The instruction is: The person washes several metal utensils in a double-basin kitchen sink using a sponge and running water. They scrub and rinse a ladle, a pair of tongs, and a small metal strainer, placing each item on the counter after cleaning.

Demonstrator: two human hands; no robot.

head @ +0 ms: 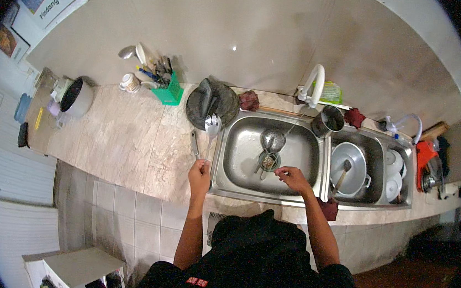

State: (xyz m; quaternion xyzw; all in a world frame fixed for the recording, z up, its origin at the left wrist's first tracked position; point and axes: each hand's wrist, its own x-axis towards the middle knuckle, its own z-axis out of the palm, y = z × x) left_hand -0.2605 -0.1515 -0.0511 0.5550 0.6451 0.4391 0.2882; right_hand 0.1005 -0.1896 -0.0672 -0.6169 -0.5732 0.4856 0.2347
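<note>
My left hand grips the handle of a slotted metal serving spoon, its head pointing away from me, beside the sink's left edge. A peeler or small knife lies on the counter just beyond that hand. Above the right part of the steel sink basin is my right hand, its fingers bent and close together; whether they pinch something small is unclear. A perforated metal skimmer lies in the basin near the drain strainer, with other utensil handles beside it.
A stone mortar and a green utensil basket stand at the back left. Behind the basin rise a white faucet and a metal cup. The right basins hold an aluminium pot and white bowls.
</note>
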